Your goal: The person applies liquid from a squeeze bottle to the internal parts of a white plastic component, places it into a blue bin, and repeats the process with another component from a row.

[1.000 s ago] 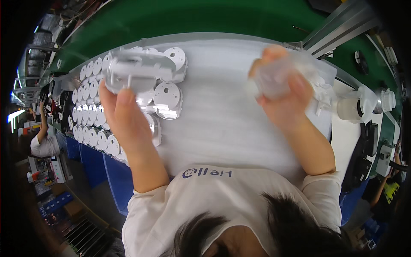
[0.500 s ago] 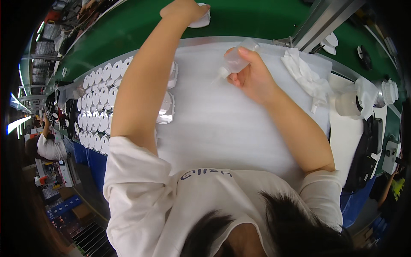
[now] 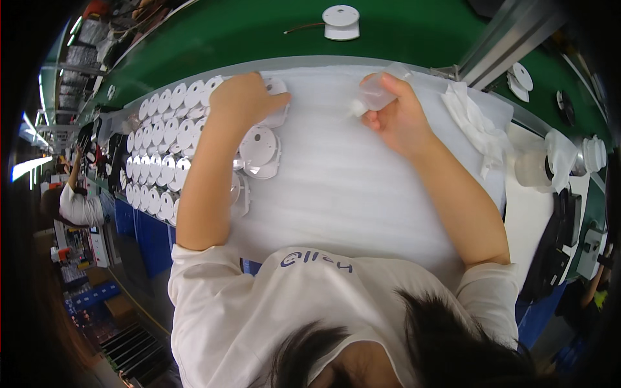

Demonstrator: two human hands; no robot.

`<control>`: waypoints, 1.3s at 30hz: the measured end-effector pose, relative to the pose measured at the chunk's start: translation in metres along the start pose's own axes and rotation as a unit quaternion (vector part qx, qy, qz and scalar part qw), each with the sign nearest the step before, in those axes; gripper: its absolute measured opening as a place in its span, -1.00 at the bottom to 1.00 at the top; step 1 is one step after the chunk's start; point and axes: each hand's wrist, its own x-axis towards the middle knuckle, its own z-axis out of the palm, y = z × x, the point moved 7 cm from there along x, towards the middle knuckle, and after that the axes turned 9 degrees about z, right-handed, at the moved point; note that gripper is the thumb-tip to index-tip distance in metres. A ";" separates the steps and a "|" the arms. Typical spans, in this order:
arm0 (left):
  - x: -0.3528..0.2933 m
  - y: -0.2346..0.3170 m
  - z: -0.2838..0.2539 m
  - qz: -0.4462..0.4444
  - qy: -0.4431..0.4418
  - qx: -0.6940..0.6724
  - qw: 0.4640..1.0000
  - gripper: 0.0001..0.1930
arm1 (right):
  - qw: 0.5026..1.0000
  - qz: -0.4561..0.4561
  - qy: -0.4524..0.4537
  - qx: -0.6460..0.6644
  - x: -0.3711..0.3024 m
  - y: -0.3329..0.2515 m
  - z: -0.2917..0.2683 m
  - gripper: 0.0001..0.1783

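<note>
My right hand (image 3: pixel 401 116) is closed round a small translucent squeeze bottle (image 3: pixel 380 92). The bottle tilts so that its thin nozzle points down and left above the white-covered work surface (image 3: pixel 349 174). My left hand (image 3: pixel 242 100) is over the right end of the far row of white round housings, at a housing (image 3: pixel 277 110). Its thumb stretches out to the right, apart from the knuckles; the other fingers are mostly hidden. Just nearer lies another white housing (image 3: pixel 260 147). A white round piece with a thin brown wire (image 3: pixel 341 24) stands on the green surface beyond.
Rows of white housings (image 3: pixel 155 132) fill the left side. A crumpled white cloth (image 3: pixel 475 123) lies right, near a metal post (image 3: pixel 511 48). Further right are a clear jar (image 3: pixel 532 169) and a black case (image 3: pixel 546 239). Another person (image 3: pixel 81 204) is at far left.
My left hand has let go of the white piece on the green surface and come back to the housings. My right hand still holds the bottle, slightly further right in view.
</note>
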 end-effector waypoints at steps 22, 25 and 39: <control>-0.136 0.040 0.001 0.404 0.533 -0.228 0.708 -0.55 | 0.770 -0.427 -0.091 -0.465 -0.125 -0.067 0.106 -0.32; -0.140 0.044 -0.006 0.413 0.512 -0.267 0.704 -0.57 | 0.713 -0.460 -0.030 -0.528 -0.130 -0.061 0.115 -0.37; -0.153 0.057 -0.007 0.412 0.587 -0.170 0.676 -0.54 | 0.689 -0.459 0.037 -0.560 -0.133 -0.057 0.119 -0.49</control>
